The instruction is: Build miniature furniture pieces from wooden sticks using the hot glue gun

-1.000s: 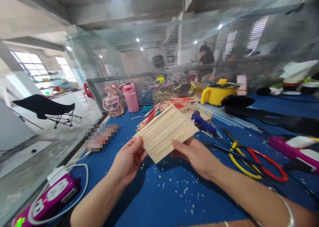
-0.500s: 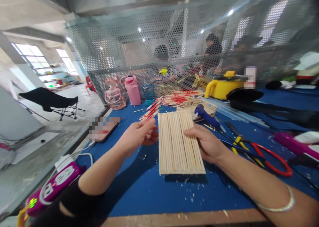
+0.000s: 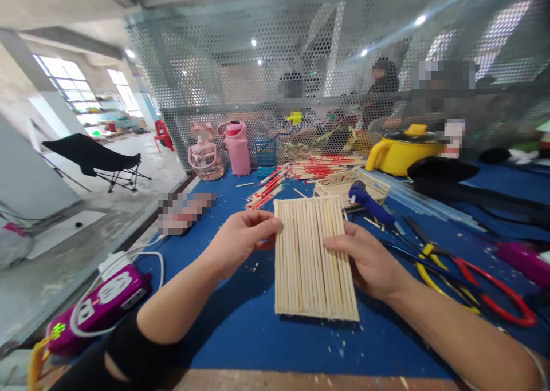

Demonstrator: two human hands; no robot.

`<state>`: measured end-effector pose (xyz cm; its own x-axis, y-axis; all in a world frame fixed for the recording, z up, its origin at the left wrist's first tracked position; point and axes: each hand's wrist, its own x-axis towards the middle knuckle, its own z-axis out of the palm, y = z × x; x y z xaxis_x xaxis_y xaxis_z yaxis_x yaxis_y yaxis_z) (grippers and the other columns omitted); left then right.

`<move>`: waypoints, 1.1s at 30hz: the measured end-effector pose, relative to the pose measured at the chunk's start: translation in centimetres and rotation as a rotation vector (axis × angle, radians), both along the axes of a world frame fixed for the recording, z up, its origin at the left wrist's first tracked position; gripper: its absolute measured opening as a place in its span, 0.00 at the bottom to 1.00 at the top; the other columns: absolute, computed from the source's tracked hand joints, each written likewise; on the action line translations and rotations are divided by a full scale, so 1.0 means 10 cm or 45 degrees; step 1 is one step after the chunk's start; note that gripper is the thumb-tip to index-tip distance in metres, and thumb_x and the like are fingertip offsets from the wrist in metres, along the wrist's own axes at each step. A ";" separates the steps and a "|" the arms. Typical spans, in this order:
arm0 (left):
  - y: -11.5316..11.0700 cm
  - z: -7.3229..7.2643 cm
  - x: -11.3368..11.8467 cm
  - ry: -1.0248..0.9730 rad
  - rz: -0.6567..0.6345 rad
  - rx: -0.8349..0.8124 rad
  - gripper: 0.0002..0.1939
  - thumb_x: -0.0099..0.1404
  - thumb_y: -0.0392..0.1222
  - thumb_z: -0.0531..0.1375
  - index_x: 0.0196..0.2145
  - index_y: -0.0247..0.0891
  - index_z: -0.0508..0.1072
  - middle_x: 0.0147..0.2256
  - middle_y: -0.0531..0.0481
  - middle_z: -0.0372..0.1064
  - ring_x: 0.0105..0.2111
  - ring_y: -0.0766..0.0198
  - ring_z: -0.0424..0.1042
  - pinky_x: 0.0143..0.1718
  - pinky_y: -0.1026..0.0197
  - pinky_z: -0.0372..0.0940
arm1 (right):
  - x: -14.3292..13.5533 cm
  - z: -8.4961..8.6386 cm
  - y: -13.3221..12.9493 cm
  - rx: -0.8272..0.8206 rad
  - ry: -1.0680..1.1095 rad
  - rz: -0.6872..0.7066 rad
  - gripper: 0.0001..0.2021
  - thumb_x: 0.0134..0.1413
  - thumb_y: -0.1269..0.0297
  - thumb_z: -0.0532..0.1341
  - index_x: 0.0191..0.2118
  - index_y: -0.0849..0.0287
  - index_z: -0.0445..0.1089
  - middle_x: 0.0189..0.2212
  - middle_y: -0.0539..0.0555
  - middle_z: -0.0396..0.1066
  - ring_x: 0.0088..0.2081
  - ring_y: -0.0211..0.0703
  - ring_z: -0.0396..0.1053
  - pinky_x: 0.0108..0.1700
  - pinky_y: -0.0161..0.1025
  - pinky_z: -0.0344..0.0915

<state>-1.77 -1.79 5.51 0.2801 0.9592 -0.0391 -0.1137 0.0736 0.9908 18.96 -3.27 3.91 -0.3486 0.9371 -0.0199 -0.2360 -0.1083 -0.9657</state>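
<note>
A flat panel of pale wooden sticks [image 3: 311, 259], laid side by side, is held up over the blue tabletop. My right hand [image 3: 369, 259] grips its right edge, thumb across the front and fingers behind. At the upper left edge, my left hand [image 3: 249, 236] pinches the panel between thumb and fingers; those fingertips are partly hidden. Behind the panel stands a small frame of wooden sticks [image 3: 378, 192], with a blue-handled tool [image 3: 367, 203] in front of it. Red-marked sticks [image 3: 270, 185] lie in piles farther back.
Right of my hand lie yellow-handled pliers [image 3: 425, 271] and red-handled scissors [image 3: 515, 316]. A yellow pot [image 3: 397, 153], a pink bottle [image 3: 238, 150] and a clear pink jug [image 3: 205, 156] stand at the back. A purple power strip [image 3: 107, 293] with cables sits left. People are behind a perforated screen [image 3: 215, 64].
My left hand has come to the panel's left edge and taken hold of it. The right hand keeps its grip. The view has shifted slightly, moving the background to the right.
</note>
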 end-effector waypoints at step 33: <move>-0.08 0.09 -0.04 -0.220 0.078 0.176 0.09 0.56 0.44 0.64 0.30 0.34 0.77 0.27 0.50 0.73 0.27 0.70 0.70 0.27 0.69 0.65 | 0.06 0.01 -0.08 0.437 -0.152 0.081 0.13 0.49 0.66 0.63 0.43 0.51 0.73 0.38 0.50 0.76 0.37 0.41 0.73 0.43 0.39 0.69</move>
